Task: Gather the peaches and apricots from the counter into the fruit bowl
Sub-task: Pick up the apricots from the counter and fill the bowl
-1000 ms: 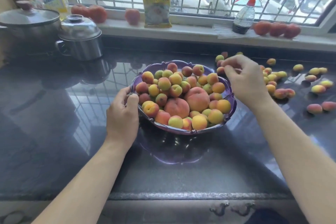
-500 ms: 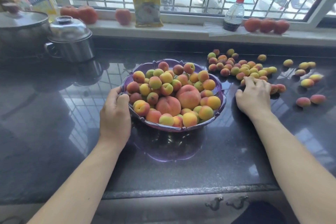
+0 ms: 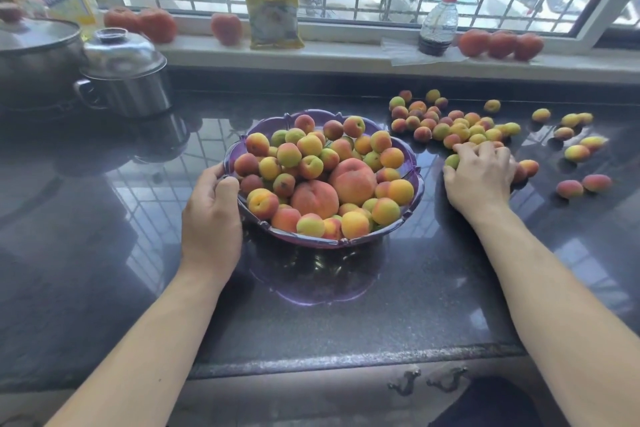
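A purple fruit bowl [image 3: 417,180] stands mid-counter, heaped with several apricots and two large peaches [image 3: 352,181]. My left hand [image 3: 212,215] grips the bowl's left rim, thumb over the edge. To the right lies a loose pile of apricots [image 3: 453,126] on the dark counter, with more scattered apricots [image 3: 576,152] farther right. My right hand [image 3: 479,173] lies palm down on the pile's near edge, fingers curled round several apricots; a green one [image 3: 451,161] shows by the thumb.
Two lidded steel pots [image 3: 124,76] stand at the back left. On the windowsill sit tomatoes [image 3: 500,43], a yellow packet [image 3: 273,0] and a spray bottle [image 3: 438,21]. The counter's front edge [image 3: 346,362] runs below my arms, with drawer handles under it.
My right hand dropped from above the far pile to the counter right of the bowl, then closed over apricots at the pile's near edge. My left hand stayed on the rim.
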`<action>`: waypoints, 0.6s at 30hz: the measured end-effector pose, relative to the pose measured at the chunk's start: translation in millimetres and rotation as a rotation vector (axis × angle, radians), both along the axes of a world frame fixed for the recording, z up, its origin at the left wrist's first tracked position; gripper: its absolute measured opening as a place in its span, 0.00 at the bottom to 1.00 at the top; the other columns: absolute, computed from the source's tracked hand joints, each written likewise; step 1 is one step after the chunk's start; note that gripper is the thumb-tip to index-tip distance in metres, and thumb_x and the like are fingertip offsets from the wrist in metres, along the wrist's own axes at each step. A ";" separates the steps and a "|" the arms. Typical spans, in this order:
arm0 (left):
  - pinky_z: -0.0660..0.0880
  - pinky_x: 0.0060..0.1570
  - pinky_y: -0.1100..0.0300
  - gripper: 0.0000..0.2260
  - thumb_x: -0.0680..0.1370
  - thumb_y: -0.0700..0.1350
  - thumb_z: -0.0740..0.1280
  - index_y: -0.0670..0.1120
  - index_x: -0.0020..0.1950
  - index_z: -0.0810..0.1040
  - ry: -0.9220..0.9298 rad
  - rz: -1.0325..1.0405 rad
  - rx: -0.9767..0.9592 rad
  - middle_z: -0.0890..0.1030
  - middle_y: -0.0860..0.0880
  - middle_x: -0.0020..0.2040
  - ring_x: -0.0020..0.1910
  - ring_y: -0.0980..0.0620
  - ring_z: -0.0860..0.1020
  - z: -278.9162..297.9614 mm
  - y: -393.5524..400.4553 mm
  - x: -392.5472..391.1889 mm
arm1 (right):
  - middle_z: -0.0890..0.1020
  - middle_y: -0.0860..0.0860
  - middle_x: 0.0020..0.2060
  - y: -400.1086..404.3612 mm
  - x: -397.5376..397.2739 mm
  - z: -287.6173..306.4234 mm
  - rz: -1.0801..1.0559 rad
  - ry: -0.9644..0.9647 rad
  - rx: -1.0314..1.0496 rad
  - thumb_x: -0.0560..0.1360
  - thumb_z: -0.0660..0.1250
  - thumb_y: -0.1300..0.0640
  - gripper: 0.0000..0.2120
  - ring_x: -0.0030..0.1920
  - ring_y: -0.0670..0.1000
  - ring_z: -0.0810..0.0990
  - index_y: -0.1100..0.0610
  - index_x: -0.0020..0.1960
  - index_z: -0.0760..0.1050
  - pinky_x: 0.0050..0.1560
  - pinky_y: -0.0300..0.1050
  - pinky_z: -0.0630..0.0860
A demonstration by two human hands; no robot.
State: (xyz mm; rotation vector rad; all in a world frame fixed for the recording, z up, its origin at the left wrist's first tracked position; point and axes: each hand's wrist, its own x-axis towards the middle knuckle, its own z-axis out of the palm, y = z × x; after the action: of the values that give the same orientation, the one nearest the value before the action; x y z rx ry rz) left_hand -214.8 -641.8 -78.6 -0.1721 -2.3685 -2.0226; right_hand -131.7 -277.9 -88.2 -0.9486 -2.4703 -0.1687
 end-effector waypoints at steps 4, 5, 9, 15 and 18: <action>0.80 0.54 0.51 0.19 0.77 0.55 0.56 0.54 0.61 0.81 0.007 0.010 0.002 0.85 0.55 0.51 0.54 0.51 0.83 -0.2 -0.5 0.1 | 0.82 0.61 0.54 -5.8 1.5 3.5 0.030 -0.002 0.001 0.79 0.67 0.53 0.12 0.57 0.65 0.73 0.58 0.58 0.80 0.67 0.62 0.67; 0.81 0.54 0.50 0.19 0.77 0.55 0.56 0.54 0.61 0.81 0.006 0.008 0.001 0.85 0.54 0.51 0.54 0.50 0.83 -0.5 -0.5 -0.6 | 0.83 0.60 0.54 -9.6 2.0 7.6 0.085 0.068 -0.057 0.79 0.68 0.54 0.12 0.57 0.63 0.74 0.58 0.59 0.80 0.65 0.60 0.70; 0.81 0.54 0.49 0.19 0.77 0.55 0.56 0.53 0.61 0.81 0.023 0.016 -0.014 0.85 0.56 0.50 0.54 0.50 0.83 0.0 0.1 0.3 | 0.84 0.52 0.53 -47.4 5.7 54.9 0.500 0.387 -0.561 0.77 0.73 0.55 0.14 0.54 0.51 0.82 0.56 0.61 0.79 0.55 0.43 0.78; 0.81 0.54 0.50 0.15 0.78 0.56 0.56 0.57 0.57 0.80 0.030 -0.004 -0.023 0.84 0.56 0.50 0.53 0.52 0.82 0.8 -0.3 1.1 | 0.82 0.44 0.51 -125.4 -7.6 101.8 0.856 -0.119 -0.512 0.74 0.75 0.53 0.15 0.51 0.43 0.81 0.49 0.59 0.78 0.51 0.39 0.80; 0.81 0.54 0.50 0.15 0.78 0.56 0.56 0.57 0.56 0.80 0.032 -0.004 -0.031 0.85 0.57 0.49 0.53 0.51 0.83 1.1 -1.5 1.2 | 0.82 0.46 0.51 -135.0 -18.9 94.8 0.859 -0.141 -0.376 0.75 0.73 0.53 0.14 0.49 0.46 0.81 0.51 0.60 0.78 0.51 0.44 0.80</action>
State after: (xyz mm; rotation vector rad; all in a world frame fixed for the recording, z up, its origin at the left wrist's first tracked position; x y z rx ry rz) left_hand -213.6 -643.3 -77.5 -0.2076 -2.3830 -1.9708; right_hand -150.6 -412.9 6.5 0.0739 -2.8548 0.5429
